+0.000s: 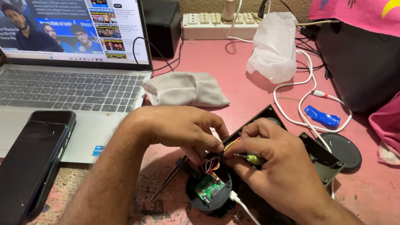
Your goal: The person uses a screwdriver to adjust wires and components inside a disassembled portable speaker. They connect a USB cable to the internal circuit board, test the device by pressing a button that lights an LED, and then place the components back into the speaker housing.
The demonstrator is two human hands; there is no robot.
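Note:
My left hand (179, 127) and my right hand (280, 166) meet over an opened black electronic device (320, 161) on the pink table. The right hand grips a small screwdriver with a yellow-green handle (253, 158), its tip pointing left toward my left fingers. My left fingertips pinch something small at the device's edge, near thin orange and red wires (212, 166); what they hold is hidden. Below the hands, a round black part carries a small green circuit board (210, 188). A white cable (258, 223) plugs in beside it.
An open laptop (60, 89) sits at left with two dark phones (26, 169) stacked on its palm rest. A grey cloth pouch (187, 89), white tissue (275, 46), power strip (216, 23), blue tool (322, 117), round black disc (348, 151) and dark bag under pink cloth (376, 61) surround the work.

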